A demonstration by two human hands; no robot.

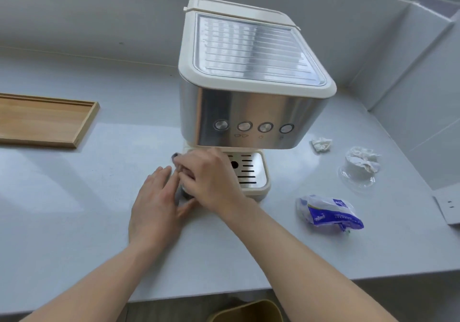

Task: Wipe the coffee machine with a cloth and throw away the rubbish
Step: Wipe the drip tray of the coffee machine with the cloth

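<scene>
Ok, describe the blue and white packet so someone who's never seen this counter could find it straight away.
Find the coffee machine on the grey counter. Right of its drip tray, nearer the counter's front edge, lies the crumpled packet. It alone carries blue print; the two wads of tissue behind it are plain white, one sitting in a clear plastic dish.

Bare left hand [154, 204], bare right hand [211, 182]; forearms [99, 279] bare down to frame edge

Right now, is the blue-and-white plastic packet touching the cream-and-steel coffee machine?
Apart. Head view shows bare grey counter between the plastic packet and the coffee machine.
</scene>
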